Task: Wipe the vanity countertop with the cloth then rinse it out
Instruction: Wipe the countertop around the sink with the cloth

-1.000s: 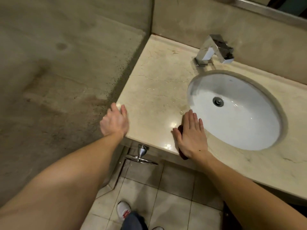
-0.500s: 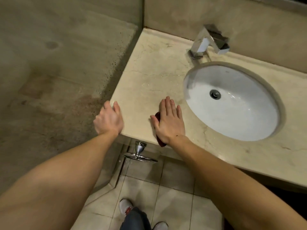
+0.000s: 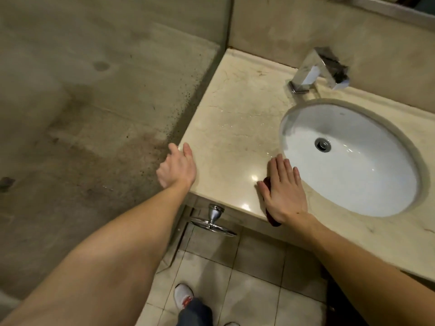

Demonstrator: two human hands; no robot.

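**A:** What's on your feed, biggest thing first?

**B:** I see a stained wall (image 3: 94, 102) filling the left side. The marble desk (image 3: 235, 118) butts against it, with wet streaks and glare spots near its front edge. Below is a tiled floor (image 3: 254, 302). An oval white sink (image 3: 367, 184) is set into the desk right of its middle, and a square chrome tap (image 3: 315, 71) stands at the back edge behind it.

**A:** And the hands?

**B:** The left hand (image 3: 177, 169) rests against the desk's front left corner, fingers loose and holding nothing. The right hand (image 3: 283, 191) lies flat at the front edge, just left of the sink's rim, fingers straight and side by side.

**A:** Where's the cloth?

**B:** The dark red cloth (image 3: 267, 182) is pressed under that right palm. I can only see a bit by the thumb and a bit hanging over the front edge.

**A:** Anything smaller?

**B:** A chrome knob (image 3: 215, 217) sits under the desk's front edge, a white shoe (image 3: 183, 296) is on the floor, and there's the sink's drain (image 3: 322, 144).
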